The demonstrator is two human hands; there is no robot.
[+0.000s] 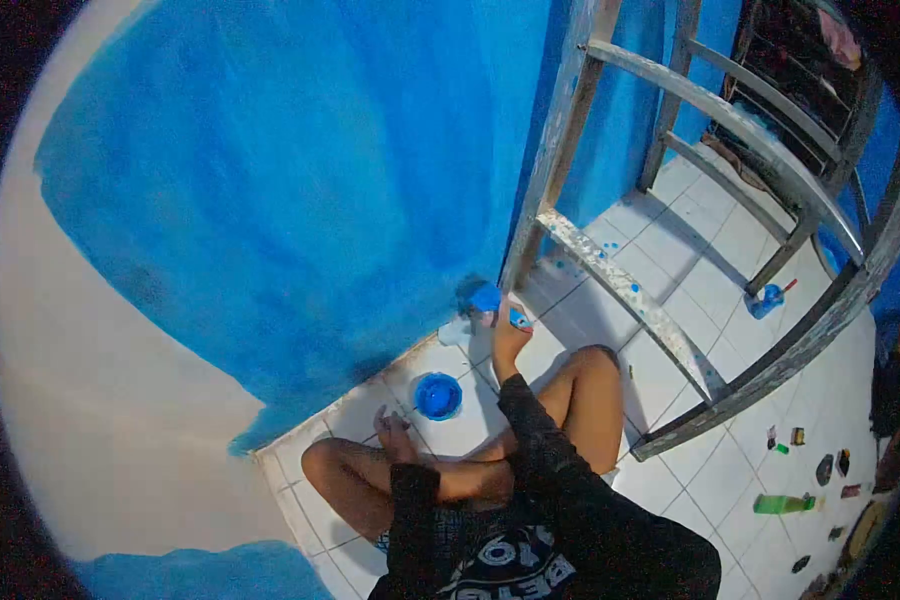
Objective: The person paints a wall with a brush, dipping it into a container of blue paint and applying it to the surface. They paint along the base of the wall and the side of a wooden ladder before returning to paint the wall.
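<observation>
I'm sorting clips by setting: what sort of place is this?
Probably a room indoors being painted: a half-blue wall, a paint-spattered wooden frame, a pot of blue paint on the tiled floor.

A domestic room mid-repaint: the wall (300,180) at ten o'clock shows fresh blue over bare cream, a paint-spattered wooden ladder (610,280) stands at two o'clock on white floor tiles (690,230), tub of blue paint (437,396) near centre.

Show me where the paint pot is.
Head view, centre: the paint pot stands on floor tiles near the blue wall, between left hand and right hand.
</observation>
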